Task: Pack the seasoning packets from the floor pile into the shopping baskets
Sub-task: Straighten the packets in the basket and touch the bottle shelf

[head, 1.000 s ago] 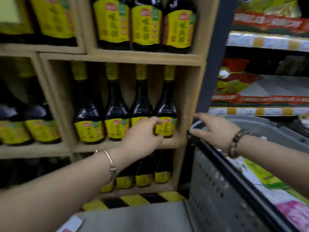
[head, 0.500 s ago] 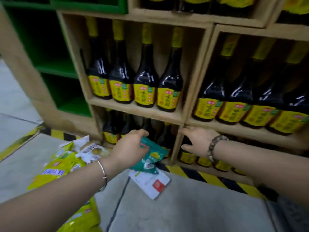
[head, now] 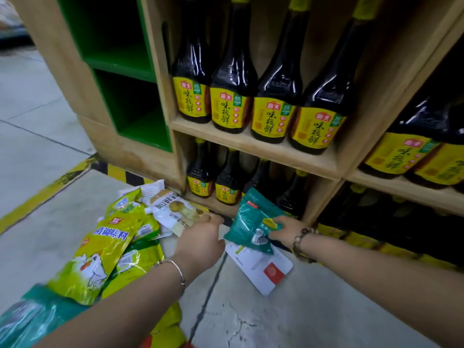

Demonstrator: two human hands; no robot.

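My right hand [head: 283, 228] is pinching the teal packet [head: 247, 222] by its right edge, low over the floor, its long axis tilting up and away with the top end pointing at the bottles [head: 226, 187]. My left hand [head: 200, 241] is touching a pale packet [head: 175, 209] in the floor pile [head: 108, 247] with bent fingers, and I can't tell if it's gripping

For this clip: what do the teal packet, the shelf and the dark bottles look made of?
The teal packet, in the grip of the right hand: thin plastic film, glossy; it creases and catches light. The shelf: pale wood or wood-look board, matte, faint grain. The bottles: dark glass or hard plastic, cannot tell which; sharp highlights.
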